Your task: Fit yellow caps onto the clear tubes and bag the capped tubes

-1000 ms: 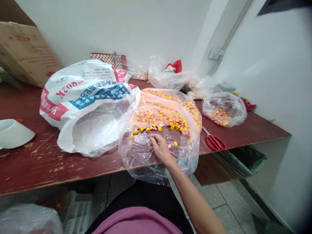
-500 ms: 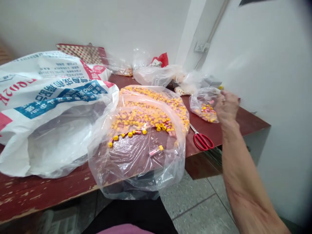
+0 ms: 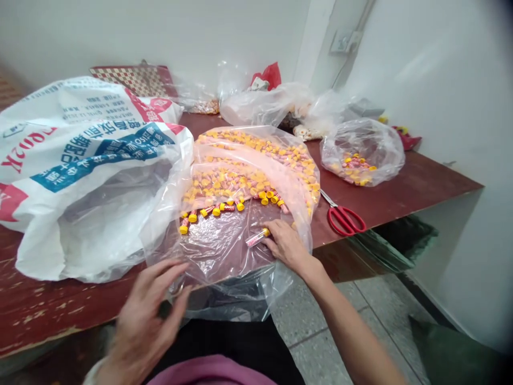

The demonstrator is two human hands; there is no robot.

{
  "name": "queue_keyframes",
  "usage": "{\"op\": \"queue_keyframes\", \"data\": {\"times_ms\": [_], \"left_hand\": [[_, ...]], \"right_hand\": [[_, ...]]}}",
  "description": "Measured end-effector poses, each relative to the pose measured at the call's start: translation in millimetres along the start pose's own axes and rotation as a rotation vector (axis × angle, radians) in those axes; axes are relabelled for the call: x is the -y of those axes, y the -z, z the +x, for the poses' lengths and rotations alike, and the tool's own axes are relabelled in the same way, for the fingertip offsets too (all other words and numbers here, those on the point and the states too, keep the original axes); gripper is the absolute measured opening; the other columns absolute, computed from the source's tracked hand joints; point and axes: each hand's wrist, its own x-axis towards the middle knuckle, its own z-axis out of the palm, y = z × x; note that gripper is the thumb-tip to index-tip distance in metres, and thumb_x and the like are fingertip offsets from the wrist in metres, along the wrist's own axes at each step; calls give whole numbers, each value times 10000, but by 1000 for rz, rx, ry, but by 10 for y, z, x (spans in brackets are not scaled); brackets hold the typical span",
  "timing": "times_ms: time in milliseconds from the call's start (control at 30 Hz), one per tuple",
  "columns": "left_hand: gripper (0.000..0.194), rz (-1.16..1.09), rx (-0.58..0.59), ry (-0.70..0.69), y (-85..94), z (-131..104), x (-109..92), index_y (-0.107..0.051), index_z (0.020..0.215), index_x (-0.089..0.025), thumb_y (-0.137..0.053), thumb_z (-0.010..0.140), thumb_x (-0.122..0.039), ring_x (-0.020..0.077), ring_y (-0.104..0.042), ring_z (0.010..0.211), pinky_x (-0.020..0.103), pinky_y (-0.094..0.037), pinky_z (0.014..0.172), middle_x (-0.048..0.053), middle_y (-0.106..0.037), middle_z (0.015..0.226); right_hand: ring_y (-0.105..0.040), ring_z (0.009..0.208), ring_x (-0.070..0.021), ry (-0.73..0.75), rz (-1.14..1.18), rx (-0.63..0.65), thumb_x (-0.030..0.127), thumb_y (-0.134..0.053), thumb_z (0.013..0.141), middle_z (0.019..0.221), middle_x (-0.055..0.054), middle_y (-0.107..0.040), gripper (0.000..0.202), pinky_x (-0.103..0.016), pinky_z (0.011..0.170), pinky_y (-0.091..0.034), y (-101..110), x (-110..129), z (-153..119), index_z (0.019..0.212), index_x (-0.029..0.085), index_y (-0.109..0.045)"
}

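A large clear plastic bag [image 3: 216, 256] lies spread open on the table, with many small yellow-capped tubes [image 3: 224, 182] heaped toward its back. One lone yellow-capped tube [image 3: 256, 238] is nearer the front edge. My right hand [image 3: 286, 243] reaches into the bag's mouth, thumb and forefinger closed around the cap end of that tube. Slightly blurred, my left hand [image 3: 148, 310] is by the bag's front left edge, its fingers apart and holding nothing. To the right stands a smaller clear bag [image 3: 385, 155] containing similar tubes [image 3: 360, 168].
Red-handled scissors [image 3: 347, 220] lie right of the large bag. A printed white sack [image 3: 100, 214] takes up the left side. Clear bags [image 3: 256, 115] and a checkered red item [image 3: 134, 80] sit along the wall. The red table's [image 3: 436, 179] edge is chipped at front left.
My right hand has left the smaller bag and come back to the lone tube. That smaller bag's mouth now stands wider. My left hand has entered the view from below.
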Motion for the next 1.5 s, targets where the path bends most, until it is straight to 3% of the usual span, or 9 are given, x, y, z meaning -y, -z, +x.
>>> {"op": "queue_keyframes", "data": {"times_ms": [133,233,367,467,700,967,1233,1400,1500], "left_hand": [[466,-92,198,-73,-505,420,-305,-432,1304,-162,-539,857,-243,242,-513,1137,422,-431,992,126,-552,1217],[403,-245,360,-44,-651,578,-407,-456,1290,-135,-460,902,-247,223,-548,1099,404,-450,965,132,-585,1197],[328,-428,423,114,-518,590,-423,-538,1205,-158,-457,913,-282,183,-600,995,328,-484,883,85,-637,1122],[314,-473,429,204,-369,539,-446,-554,1186,-178,-473,909,-302,170,-598,988,307,-478,875,59,-642,1111],[301,-434,356,149,-258,445,-486,-540,1186,-151,-480,904,-235,157,-570,968,291,-459,871,78,-616,1081],[247,-441,416,78,-140,476,-481,-560,1128,-172,-449,914,-227,168,-569,938,293,-467,846,76,-615,1012],[290,-357,405,111,-307,521,-261,-579,1146,-159,-486,890,-259,195,-588,995,336,-450,903,91,-644,1088],[259,-453,613,146,-403,604,-127,-625,1041,-175,-463,899,-318,155,-615,761,254,-489,694,22,-673,862],[264,-302,423,77,-440,547,-111,-597,1096,-151,-454,898,-254,172,-607,833,287,-484,757,69,-650,944]], "right_hand": [[-560,904,-229,134,94,-35,208,-584,839,964,-99,-622,214,-381,781,-471,78,117,-26,1046,157,-568],[-551,945,-217,254,269,-124,148,-560,836,1019,-94,-614,261,-384,813,-461,80,293,-101,1094,186,-549],[-577,751,-137,100,689,-216,200,-600,820,978,-41,-625,359,-284,681,-490,70,482,-192,1162,227,-493],[-551,671,-105,22,872,-182,261,-595,841,892,-10,-619,190,-231,592,-461,125,576,-225,1021,219,-552],[-545,798,-139,300,609,-220,151,-478,883,839,-35,-573,121,-268,695,-447,275,686,-267,930,194,-582],[-514,709,-120,367,546,-174,100,-455,842,778,-17,-551,121,-241,626,-416,295,726,-282,856,190,-535],[-452,600,-98,204,628,-212,114,-465,788,666,31,-473,110,-224,568,-365,44,669,-119,738,196,-520],[-460,597,-95,83,730,-188,128,-484,773,652,35,-492,102,-220,574,-369,-138,647,-82,703,193,-520],[-461,597,-96,17,787,-187,150,-496,774,659,31,-506,91,-219,567,-369,-133,606,-59,703,193,-533]]}}
